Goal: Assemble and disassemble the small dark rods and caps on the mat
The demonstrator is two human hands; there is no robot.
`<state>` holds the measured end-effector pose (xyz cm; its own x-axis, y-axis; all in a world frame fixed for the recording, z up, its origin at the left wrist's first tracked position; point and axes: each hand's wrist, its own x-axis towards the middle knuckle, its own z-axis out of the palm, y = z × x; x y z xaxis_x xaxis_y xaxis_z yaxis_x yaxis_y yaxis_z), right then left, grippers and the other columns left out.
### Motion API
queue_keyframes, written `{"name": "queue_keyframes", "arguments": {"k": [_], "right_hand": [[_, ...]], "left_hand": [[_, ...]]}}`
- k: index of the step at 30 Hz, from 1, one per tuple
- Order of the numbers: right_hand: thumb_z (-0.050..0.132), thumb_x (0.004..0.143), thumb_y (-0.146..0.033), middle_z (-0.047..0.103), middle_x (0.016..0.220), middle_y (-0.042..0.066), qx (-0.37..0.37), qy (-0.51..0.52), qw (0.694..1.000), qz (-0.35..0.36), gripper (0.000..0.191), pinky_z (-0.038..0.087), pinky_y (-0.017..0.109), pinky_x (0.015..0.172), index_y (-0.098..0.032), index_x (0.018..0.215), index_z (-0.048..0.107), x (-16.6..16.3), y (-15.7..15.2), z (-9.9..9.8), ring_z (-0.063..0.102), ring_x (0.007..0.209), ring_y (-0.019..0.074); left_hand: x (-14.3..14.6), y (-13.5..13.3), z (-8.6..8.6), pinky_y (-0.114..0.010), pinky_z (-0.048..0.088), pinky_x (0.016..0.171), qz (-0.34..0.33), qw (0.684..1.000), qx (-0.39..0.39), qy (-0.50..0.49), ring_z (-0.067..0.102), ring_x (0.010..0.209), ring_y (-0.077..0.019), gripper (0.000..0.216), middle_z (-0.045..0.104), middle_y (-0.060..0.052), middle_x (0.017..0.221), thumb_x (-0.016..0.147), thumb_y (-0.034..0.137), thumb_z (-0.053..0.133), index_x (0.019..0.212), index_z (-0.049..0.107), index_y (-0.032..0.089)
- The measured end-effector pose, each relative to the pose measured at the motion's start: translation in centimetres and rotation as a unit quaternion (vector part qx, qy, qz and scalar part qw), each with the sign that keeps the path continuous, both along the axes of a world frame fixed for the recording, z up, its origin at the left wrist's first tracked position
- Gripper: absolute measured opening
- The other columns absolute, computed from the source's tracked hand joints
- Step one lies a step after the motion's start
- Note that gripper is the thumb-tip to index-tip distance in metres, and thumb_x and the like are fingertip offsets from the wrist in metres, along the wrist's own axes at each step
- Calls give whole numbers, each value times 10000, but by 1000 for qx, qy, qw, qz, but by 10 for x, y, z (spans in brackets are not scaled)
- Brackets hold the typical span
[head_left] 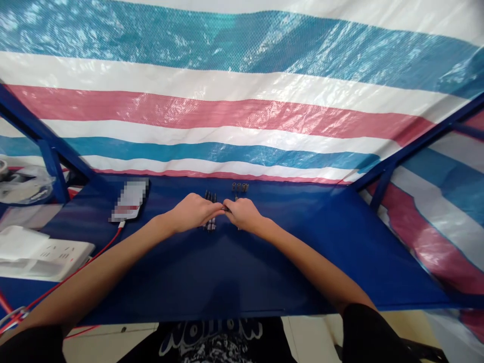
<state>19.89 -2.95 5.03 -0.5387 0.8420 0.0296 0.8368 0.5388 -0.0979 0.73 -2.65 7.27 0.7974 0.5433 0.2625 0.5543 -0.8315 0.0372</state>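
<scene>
The left hand [194, 213] and right hand [245, 214] pinched a dark piece [225, 207]; small tubes [239, 187] sat on the far side; a phone [132, 199] lay left.

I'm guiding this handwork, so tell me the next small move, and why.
Probably ease the left hand slightly away from the right hand: they meet at a small dark piece and cover most of it, so a little more room might show how it sits.

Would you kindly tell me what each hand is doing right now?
Left hand: closed, fingertips pinching a small dark piece.
Right hand: closed, fingers curled around the same piece.
</scene>
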Motion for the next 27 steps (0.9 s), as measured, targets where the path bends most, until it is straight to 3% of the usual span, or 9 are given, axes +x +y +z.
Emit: {"name": "queue_keyframes", "arguments": {"k": [4,6,8,12,15,18,23,25,27], "right_hand": [[451,941,-308,671,729,54,-116,92,987,55,286,343,235,609,-134,841,654,3,4,7,572,625,136],[443,938,-323,624,663,11,-216,143,959,111,321,334,220,572,-132,767,637,7,5,13,514,557,103],[449,932,-366,585,644,-11,-256,190,939,132,337,322,211,546,-133,757,619,12,5,19,479,545,92],[551,895,-368,611,747,-3,-116,254,958,67,221,347,217,602,-153,912,601,19,4,28,523,645,113],[570,898,-336,646,848,26,-18,275,958,80,185,387,230,666,-163,961,587,23,4,31,565,718,131],[532,928,-317,655,902,53,64,276,952,120,176,417,239,712,-156,955,598,28,7,30,587,772,143],[440,974,-317,653,862,67,168,225,944,171,251,429,239,690,-147,963,624,31,8,24,586,763,146],[426,979,-314,657,861,70,185,218,941,182,264,429,239,689,-147,960,629,30,7,23,590,783,149],[429,979,-323,660,855,71,190,218,939,186,273,429,241,694,-148,951,635,30,6,23,591,787,150]], "left_hand": [[-6,3,-4,-223,237,490,-44,993,100,54,465,492,-99,424,589,-10,586,1010,379,283,950,644,164],[-7,2,-2,-216,254,498,-62,992,99,45,479,511,-100,432,586,-10,595,1011,390,275,958,641,166],[-6,2,0,-212,264,505,-53,997,63,11,491,530,-99,444,589,-9,611,1003,422,286,931,646,173],[-3,2,9,-204,270,506,42,986,-135,-90,444,511,-85,475,534,14,578,978,472,328,816,643,155],[-2,4,18,-192,284,499,91,928,-319,-173,395,508,-76,485,468,30,558,943,514,377,784,645,143],[-3,6,22,-186,260,460,111,859,-445,-229,320,468,-67,487,356,51,512,908,552,422,777,639,137],[-4,5,25,-179,198,409,109,772,-582,-231,253,430,-51,449,337,58,514,861,578,500,806,599,143],[-3,4,26,-178,188,407,99,758,-609,-213,252,433,-51,450,362,53,528,864,583,492,842,597,146],[-2,4,25,-176,198,415,93,763,-607,-203,266,445,-52,445,382,48,551,868,574,490,859,603,144]]}}
